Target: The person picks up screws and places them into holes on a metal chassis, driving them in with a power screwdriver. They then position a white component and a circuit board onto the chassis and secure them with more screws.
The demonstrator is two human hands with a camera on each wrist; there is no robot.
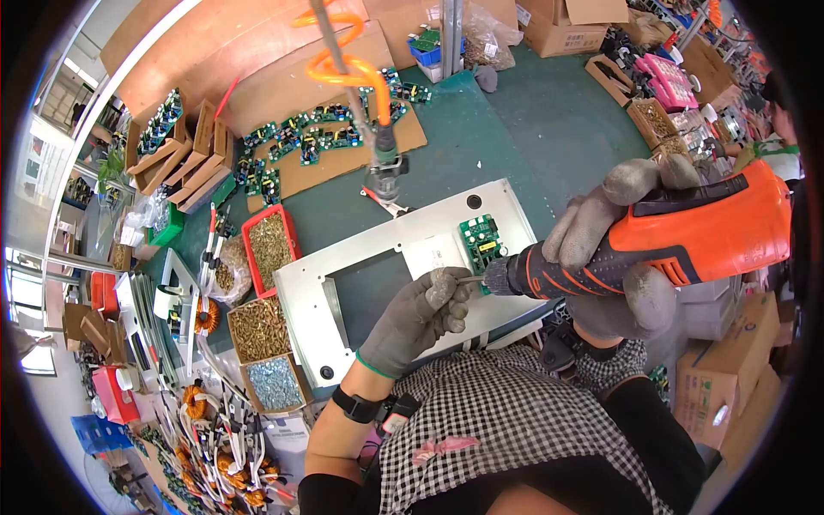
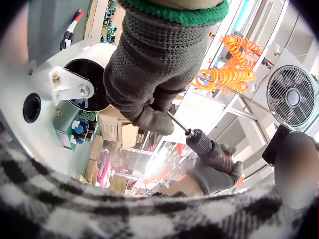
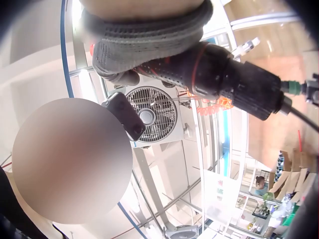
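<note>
In a grey glove, the right hand (image 1: pixel 601 249) grips an orange and black cordless screwdriver (image 1: pixel 704 232), its bit pointing left. The gloved left hand (image 1: pixel 416 322) has its fingers curled round the tip end of the bit (image 1: pixel 470 279); whether a screw is there is hidden. In the left wrist view the bit (image 2: pixel 175 121) runs from the left fingertips to the driver's chuck (image 2: pixel 199 142). Below both hands lies a white metal panel (image 1: pixel 309 292) with a rectangular opening, and a green circuit board (image 1: pixel 482 242) sits at its right part.
A red bin (image 1: pixel 296 249) and cardboard trays of screws (image 1: pixel 257 330) stand left of the panel, with a tray of bluish small parts (image 1: pixel 275 384). Circuit boards lie on cardboard (image 1: pixel 399 129) behind. A tool hangs on an orange coiled hose (image 1: pixel 382 94) above the bench.
</note>
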